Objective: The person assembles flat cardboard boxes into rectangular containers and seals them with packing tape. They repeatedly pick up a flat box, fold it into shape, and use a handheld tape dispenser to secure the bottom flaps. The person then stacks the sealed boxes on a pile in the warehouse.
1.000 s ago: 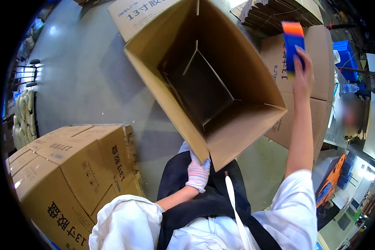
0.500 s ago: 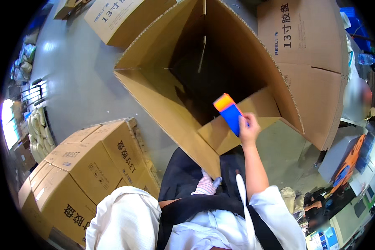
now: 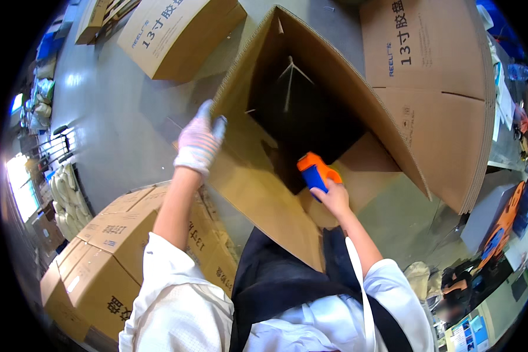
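A large cardboard box [image 3: 264,202] stands before me, its mouth toward me and its inside dark. My left hand [image 3: 199,141], in a striped glove with grey fingertips, grips the box's left rim near a corner, its fingers partly hidden by the board. My bare right hand [image 3: 335,199] is closed round a blue and orange hand tool, which looks like a tape dispenser [image 3: 312,173]. It is held over the near end of the box mouth, its orange head pointing up and left.
Stacked closed cartons [image 3: 111,234] stand at the lower left. Another carton [image 3: 176,44] sits on the grey floor [image 3: 117,117] at the far left. Flattened cardboard [image 3: 431,111] leans along the right side. A cluttered workbench [image 3: 504,293] lies at the lower right.
My left hand has come up from by my lap to the box's left rim. The box has turned and its mouth looks narrower. The tool has tilted and moved slightly down.
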A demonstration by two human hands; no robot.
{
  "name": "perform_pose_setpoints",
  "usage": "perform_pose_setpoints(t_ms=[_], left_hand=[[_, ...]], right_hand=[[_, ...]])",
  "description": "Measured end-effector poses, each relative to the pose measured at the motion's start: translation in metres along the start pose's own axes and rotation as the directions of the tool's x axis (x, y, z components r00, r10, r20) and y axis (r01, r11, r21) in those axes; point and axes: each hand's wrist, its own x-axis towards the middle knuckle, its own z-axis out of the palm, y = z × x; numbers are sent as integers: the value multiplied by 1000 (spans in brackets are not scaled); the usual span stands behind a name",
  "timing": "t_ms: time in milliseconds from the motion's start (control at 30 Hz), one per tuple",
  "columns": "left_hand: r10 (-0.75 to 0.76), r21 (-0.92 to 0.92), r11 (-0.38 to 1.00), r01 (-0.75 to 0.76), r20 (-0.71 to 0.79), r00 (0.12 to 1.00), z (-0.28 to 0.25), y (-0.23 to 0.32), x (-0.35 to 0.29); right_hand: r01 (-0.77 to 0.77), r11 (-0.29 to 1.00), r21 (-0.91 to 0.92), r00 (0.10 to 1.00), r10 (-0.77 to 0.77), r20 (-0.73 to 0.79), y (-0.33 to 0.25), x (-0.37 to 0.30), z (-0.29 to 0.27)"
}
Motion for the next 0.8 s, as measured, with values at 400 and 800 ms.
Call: perform_pose_setpoints(t_ms=[400,800], left_hand=[[29,114,962,-249,862,507,76,28,26],[128,-567,785,-251,-249,960,35,-25,62]], right_hand=[[14,888,460,989,56,-139,21,17,25],[38,567,823,988,101,-116,-5,-29,-51]])
